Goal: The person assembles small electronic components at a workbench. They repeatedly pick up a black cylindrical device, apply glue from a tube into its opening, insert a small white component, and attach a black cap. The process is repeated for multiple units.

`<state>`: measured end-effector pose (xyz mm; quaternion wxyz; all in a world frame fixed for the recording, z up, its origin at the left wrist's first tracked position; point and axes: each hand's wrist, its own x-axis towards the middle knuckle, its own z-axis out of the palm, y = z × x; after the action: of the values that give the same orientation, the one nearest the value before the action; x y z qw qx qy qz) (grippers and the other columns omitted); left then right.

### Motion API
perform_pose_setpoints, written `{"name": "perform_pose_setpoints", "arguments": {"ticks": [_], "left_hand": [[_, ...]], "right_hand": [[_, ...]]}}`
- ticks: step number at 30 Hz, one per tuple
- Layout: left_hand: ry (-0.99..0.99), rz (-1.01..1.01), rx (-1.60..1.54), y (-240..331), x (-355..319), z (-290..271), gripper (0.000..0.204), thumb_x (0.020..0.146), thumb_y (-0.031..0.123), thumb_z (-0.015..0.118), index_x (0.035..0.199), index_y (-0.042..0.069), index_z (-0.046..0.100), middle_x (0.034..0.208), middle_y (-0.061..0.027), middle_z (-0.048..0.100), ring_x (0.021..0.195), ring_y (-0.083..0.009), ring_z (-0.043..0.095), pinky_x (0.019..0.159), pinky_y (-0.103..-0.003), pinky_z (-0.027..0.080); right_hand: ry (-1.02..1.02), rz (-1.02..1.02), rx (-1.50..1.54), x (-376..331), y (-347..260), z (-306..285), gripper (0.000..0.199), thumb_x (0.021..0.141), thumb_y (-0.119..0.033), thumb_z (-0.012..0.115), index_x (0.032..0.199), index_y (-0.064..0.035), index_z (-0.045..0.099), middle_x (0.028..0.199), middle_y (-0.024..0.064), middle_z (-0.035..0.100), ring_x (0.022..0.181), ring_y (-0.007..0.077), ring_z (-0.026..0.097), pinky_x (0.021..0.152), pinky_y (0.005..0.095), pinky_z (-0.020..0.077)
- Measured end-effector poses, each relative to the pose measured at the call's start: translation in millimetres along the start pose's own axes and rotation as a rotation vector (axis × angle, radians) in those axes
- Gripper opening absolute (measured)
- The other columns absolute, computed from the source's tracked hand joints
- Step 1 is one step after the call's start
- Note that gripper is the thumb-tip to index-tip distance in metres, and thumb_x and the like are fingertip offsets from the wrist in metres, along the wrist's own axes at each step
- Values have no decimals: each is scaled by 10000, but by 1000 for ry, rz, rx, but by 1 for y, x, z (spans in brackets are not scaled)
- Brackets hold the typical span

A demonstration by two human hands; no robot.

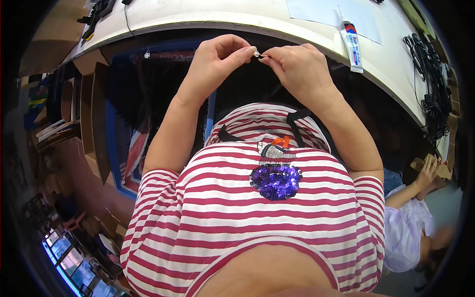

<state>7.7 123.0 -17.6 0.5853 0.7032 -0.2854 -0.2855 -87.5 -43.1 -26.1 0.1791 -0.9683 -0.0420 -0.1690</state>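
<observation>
Hands near white table; apparently cardboard boxes leftward.

Head-worn fisheye, facing down, close over striped shirt, left hand and right hand farther off

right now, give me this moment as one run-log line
left hand: pinching small pale piece; right hand: fingertips at same piece; white tube: lying on white table

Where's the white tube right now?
In the head view, the white tube lies at upper right on the white table, by its near edge, between the right hand and the black cables.
</observation>
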Motion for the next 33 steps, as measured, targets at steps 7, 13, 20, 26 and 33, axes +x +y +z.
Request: {"name": "perform_pose_setpoints", "arguments": {"ticks": [7,13,20,26,33], "left_hand": [[-35,-57,-128,-11,6,2,152,801,135,640,880,5,632,782,-29,620,735,-68,557,680,-179,407],[-12,10,-4,-4,4,5,148,802,125,639,869,-7,632,764,-29,621,713,-70,561,648,-179,419],[3,59,174,-2,2,4,145,799,134,642,852,-1,639,732,-21,618,681,-61,553,613,-179,424],[7,91,228,-1,1,5,138,793,135,647,833,3,646,709,-11,615,653,-51,536,587,-177,416],[1,98,280,-1,0,5,145,791,144,652,836,6,647,708,-12,613,653,-56,539,587,-179,417]], "right_hand": [[-207,351,687,-4,8,-21,229,866,-225,551,924,-22,641,699,56,621,620,138,582,625,249,463],[-455,554,1200,4,21,-24,260,878,-262,541,936,-21,621,742,36,613,562,60,529,546,164,421],[-521,576,1197,10,24,-21,220,824,-260,612,861,-45,639,666,15,605,519,45,498,492,159,385],[-555,537,1196,12,27,-17,213,804,-257,637,827,-46,651,635,11,599,516,41,489,476,163,379],[-560,516,1078,14,25,-18,200,797,-244,637,833,-48,659,640,14,595,509,40,473,476,162,365]]}}
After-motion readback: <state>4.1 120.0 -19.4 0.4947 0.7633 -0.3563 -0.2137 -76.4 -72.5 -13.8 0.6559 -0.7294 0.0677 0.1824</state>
